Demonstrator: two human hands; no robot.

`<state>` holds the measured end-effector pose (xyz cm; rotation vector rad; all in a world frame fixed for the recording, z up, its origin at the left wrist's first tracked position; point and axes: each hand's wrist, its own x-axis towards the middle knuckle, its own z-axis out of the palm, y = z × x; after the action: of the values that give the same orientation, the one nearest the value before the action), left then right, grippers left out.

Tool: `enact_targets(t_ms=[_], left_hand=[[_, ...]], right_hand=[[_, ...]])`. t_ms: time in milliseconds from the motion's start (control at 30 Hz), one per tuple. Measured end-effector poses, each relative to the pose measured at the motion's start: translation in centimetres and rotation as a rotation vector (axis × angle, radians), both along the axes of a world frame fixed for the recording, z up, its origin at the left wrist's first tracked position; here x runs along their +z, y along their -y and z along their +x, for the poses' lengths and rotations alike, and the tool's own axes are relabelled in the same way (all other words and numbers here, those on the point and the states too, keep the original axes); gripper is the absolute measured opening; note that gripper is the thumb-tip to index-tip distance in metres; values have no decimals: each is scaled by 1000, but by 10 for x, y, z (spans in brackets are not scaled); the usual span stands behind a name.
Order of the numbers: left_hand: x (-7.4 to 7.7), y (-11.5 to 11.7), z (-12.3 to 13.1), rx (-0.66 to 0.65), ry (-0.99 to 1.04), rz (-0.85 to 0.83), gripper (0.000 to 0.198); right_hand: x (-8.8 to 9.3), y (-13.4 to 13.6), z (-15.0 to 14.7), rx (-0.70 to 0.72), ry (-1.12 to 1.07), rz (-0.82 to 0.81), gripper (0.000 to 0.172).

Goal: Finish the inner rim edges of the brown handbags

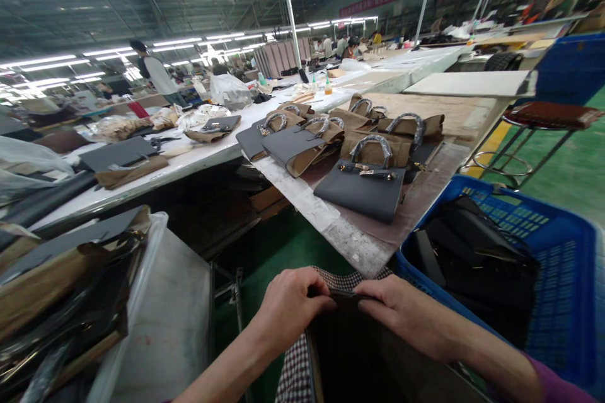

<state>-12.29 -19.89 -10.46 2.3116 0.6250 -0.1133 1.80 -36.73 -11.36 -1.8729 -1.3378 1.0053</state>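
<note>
At the lower middle, a dark open bag (363, 352) has its mouth facing up toward me. My left hand (293, 303) pinches the bag's top edge between thumb and fingers. A short way to the right, my right hand (406, 312) grips the same edge, thumb on the inside. Black-and-white checked cloth (293, 373) shows beside and beyond the bag. The bag's lower part is out of frame and its inside is too dark to make out. Ahead, on the table corner, lies a grey handbag (362, 189) with a plastic-wrapped handle and metal clasp.
More grey and brown handbags (302, 141) crowd the worktable (326, 217). To the right stands a blue plastic basket (574, 264) holding black bags (477, 258); a stool (551, 116) is behind it. At left, a whitish bin (161, 302) is heaped with bags. People work farther back.
</note>
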Motion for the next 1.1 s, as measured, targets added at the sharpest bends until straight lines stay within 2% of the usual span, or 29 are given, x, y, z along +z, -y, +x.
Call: enact_targets(t_ms=[67, 300, 400, 533, 600, 667, 900, 1033, 1100], left_hand=[[-3, 2, -1, 31, 36, -11, 7], [-8, 4, -4, -2, 260, -110, 10], [-5, -2, -4, -131, 294, -157, 12], [1, -14, -1, -382, 235, -159, 12], [1, -17, 0, -432, 210, -134, 11], [0, -16, 2, -392, 210, -110, 10], [-9, -2, 0, -39, 181, -164, 9], [-11, 0, 2, 27, 152, -229, 10], [-13, -2, 5, 57, 176, -328, 20]], right_hand=[[0, 0, -1, 0, 11, 6, 22], [0, 1, -3, -4, 11, 16, 23], [-1, 1, -2, 7, 0, 8, 23], [-2, 0, -2, 30, -26, 15, 24], [-2, 0, -2, 40, -39, 28, 24], [-2, 1, -2, 40, -35, 41, 25], [1, 1, 0, 43, -48, 34, 25], [-1, 2, 2, 37, -76, 34, 25], [-3, 4, 3, 43, -103, 43, 25]])
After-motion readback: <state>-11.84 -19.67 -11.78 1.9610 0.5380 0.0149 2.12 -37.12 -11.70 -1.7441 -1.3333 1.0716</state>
